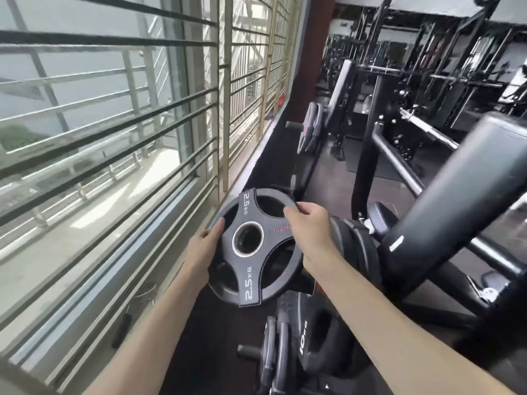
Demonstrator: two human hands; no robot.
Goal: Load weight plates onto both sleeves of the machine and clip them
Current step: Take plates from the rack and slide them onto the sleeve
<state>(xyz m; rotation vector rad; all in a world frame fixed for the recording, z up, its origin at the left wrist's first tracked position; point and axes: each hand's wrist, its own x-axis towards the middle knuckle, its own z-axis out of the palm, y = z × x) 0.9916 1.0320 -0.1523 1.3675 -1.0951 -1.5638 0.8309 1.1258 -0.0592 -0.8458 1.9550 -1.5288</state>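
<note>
A black 2.5 kg weight plate (251,269) with a steel-ringed centre hole hangs in the air in front of me, face toward the camera. My left hand (204,248) grips its left rim, thumb on the face. At the upper right rim, my right hand (309,223) curls its fingers over the edge. Behind the plate, larger black plates (356,252) sit on the machine; the sleeve they sit on is hidden. A spring clip (147,292) lies on the window sill at the left.
A barred window (114,124) runs along my left. Below the held plate, a storage peg (248,352) carries several plates, one marked 10 kg (313,340). The black machine frame and padded arm (456,195) fill the right. More racked plates (310,128) stand farther down the aisle.
</note>
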